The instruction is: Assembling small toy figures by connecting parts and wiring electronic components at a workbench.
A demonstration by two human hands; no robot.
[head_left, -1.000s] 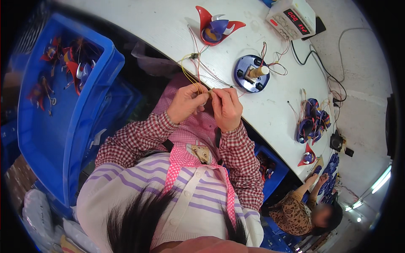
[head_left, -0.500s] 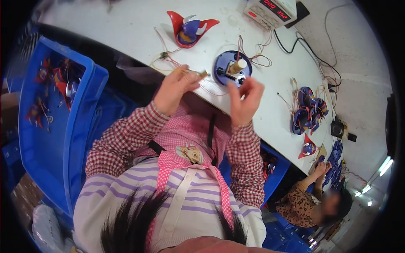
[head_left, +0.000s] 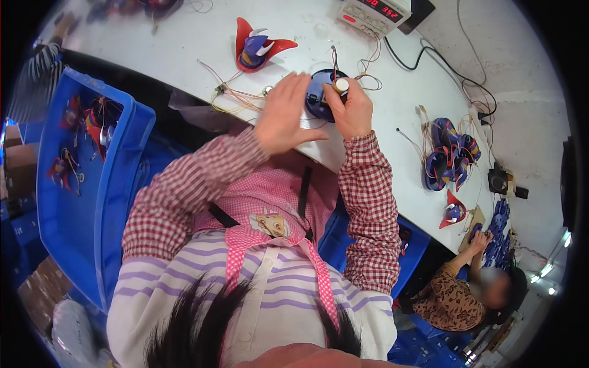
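Observation:
A round dark-blue plastic base [head_left: 317, 88] lies on the table in front of me, with red and black wires rising from it. My right hand [head_left: 351, 109] is closed at its right side, thumb and fingers around a small white-topped cylinder [head_left: 341, 84] that stands in the base. My left hand [head_left: 284, 115] is open, fingers stretched out together and thumb apart, against the base's left side; nothing shows in it. Thin wires [head_left: 236, 95] run left of that hand, with a small round part [head_left: 267, 91] among them. Beyond lies a red-winged purple toy piece [head_left: 253, 50] with white horns.
A power supply [head_left: 375, 15] with a red display stands at the back. Several wired blue bases [head_left: 451, 153] and another red-winged piece [head_left: 453, 210] lie to the right. A blue bin [head_left: 129, 129] with toy pieces is at left. A co-worker [head_left: 454, 297] sits at far right.
My left hand has let go of a small brass-coloured part and flattened out beside the base. My right hand has come down onto the white-topped cylinder. The view has shifted slightly.

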